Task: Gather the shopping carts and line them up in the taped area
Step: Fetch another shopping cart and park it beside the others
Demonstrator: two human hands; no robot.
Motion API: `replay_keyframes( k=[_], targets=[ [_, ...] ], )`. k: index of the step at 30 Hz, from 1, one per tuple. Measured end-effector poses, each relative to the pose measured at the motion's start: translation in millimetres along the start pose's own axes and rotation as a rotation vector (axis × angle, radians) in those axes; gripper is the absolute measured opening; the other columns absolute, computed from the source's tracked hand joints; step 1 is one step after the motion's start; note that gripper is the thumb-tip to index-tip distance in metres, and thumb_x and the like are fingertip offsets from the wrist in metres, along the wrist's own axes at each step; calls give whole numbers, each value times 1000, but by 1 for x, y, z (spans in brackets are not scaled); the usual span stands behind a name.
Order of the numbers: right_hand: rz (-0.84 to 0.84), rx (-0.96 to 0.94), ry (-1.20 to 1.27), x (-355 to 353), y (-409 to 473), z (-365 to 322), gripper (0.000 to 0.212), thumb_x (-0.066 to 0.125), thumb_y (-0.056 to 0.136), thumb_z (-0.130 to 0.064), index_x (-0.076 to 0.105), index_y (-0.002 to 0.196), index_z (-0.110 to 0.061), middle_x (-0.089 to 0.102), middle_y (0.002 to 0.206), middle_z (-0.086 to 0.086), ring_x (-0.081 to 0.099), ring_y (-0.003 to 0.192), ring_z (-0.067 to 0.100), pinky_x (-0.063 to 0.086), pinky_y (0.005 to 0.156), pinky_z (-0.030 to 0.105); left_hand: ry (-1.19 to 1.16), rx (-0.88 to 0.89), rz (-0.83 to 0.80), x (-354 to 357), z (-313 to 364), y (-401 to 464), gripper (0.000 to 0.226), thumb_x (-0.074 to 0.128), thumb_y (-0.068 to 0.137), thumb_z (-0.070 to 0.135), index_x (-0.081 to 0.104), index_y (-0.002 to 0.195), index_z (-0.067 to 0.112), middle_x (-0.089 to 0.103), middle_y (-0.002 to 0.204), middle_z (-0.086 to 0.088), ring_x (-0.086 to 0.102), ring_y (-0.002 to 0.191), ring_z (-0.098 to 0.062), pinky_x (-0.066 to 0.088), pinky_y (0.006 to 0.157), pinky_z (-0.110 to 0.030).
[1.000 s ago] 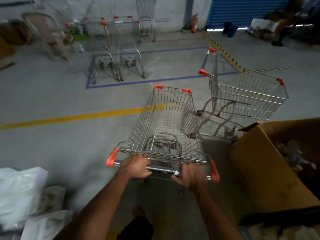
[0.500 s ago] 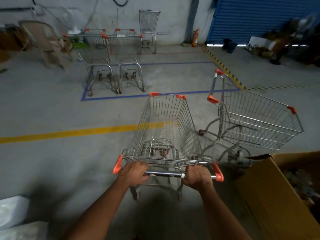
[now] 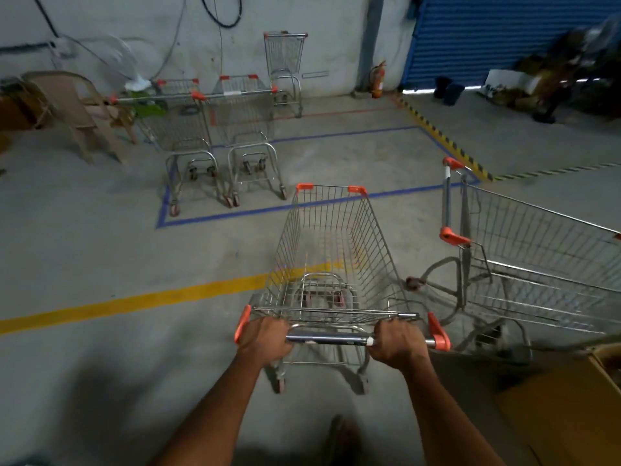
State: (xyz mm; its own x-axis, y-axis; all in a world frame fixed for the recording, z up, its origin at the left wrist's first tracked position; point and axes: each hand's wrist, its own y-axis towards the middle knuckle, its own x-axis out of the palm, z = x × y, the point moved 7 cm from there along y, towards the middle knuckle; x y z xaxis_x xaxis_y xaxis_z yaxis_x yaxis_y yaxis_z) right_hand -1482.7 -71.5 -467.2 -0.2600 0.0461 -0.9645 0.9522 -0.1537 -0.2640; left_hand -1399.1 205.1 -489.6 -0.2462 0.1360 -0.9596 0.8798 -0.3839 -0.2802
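A wire shopping cart [image 3: 331, 250] with orange corner caps stands right in front of me, its basket empty. My left hand [image 3: 265, 341] and my right hand [image 3: 398, 344] both grip its metal handle bar [image 3: 327, 339]. The cart's nose reaches the front line of the blue taped area [image 3: 235, 215]. Two carts [image 3: 215, 129] stand side by side in the left part of that area. Another cart [image 3: 541, 250] stands close on my right, turned sideways. A further cart [image 3: 285, 67] stands by the back wall, beyond the tape.
A yellow floor line [image 3: 134, 301] runs under my cart. A cardboard box [image 3: 568, 408] sits at the lower right. Plastic chairs [image 3: 70, 109] stand at the back left. A fire extinguisher [image 3: 378, 79] and a blue roller shutter [image 3: 497, 38] are at the back, with black-and-yellow hazard tape [image 3: 443, 142] beside them.
I have pushed the cart forward over the yellow line toward the blue taped area. The box and white bags near my feet have dropped out of view or slid back.
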Motion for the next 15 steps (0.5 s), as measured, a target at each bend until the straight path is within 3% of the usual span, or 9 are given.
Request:
replay_keyframes(
  k=[4,8,15],
  targets=[
    [47,13,-82,-21,65,-2,39,48,84,-55,67,94,-22,72,92,1,71,85,21,48,69,30,4,4,7,-18,-22,73,53,40,77,69,65,112,39,72,111,13,67,111,-12,0,119,-60],
    [49,16,-74,-45,147,7,37,49,87,-53,67,96,-23,72,93,1,70,86,21,43,66,30,18,2,15,-38,-35,162,56,39,74,72,66,110,38,73,108,11,69,107,-14,10,116,-58],
    [40,-5,-43,-87,301,41,45,46,83,-59,65,100,-22,73,101,4,70,93,25,50,76,34,10,19,23,-92,-37,302,52,40,76,67,68,109,38,73,104,8,70,105,-18,3,118,-61]
  ],
)
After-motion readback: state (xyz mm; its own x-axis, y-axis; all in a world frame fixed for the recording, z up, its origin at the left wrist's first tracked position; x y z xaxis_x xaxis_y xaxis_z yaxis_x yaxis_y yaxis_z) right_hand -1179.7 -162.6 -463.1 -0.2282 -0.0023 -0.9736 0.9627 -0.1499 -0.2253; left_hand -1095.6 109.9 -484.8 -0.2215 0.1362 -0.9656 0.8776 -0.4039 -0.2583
